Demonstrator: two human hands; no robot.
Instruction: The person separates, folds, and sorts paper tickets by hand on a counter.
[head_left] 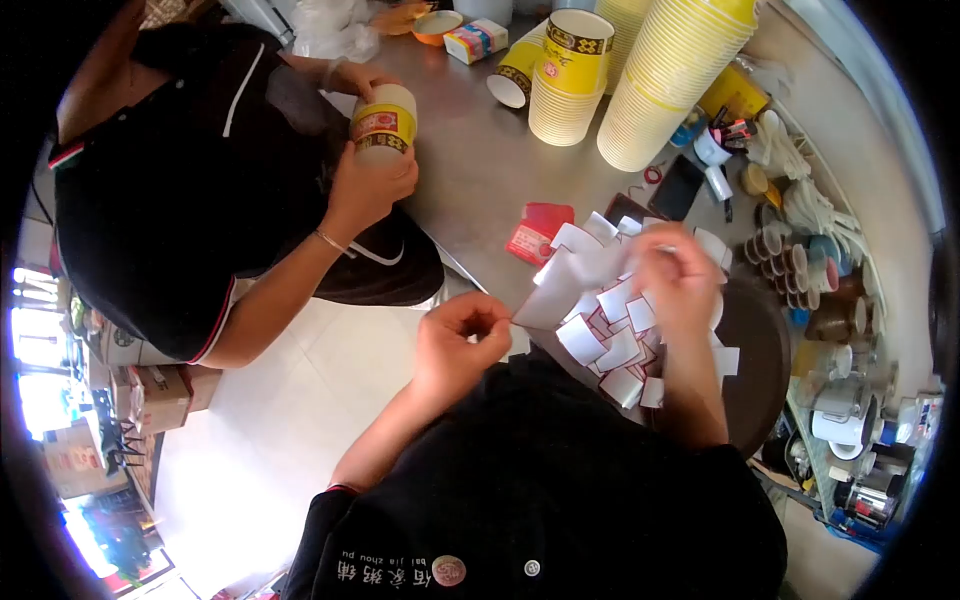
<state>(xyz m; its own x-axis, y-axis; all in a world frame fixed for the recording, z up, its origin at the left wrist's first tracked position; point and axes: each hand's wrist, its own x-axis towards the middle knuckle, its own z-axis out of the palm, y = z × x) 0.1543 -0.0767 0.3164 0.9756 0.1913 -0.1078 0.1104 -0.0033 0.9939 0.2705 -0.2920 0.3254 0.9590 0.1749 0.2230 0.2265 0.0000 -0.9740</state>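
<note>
My left hand is closed in a pinch at the near corner of a pale paper label, which slants up to the right. My right hand is smeared by motion over a loose pile of white labels, several with red edges; its fingers are too blurred to show a hold. Left of the pile lies a flat red packet with white print. Across the counter corner, another person's hands hold a yellow and white paper tub.
Tall stacks of yellow paper tubs stand at the back of the metal counter. A black phone lies before a cup of pens. A round brown tray sits at right, beside shelves of cups. Cardboard boxes are at left.
</note>
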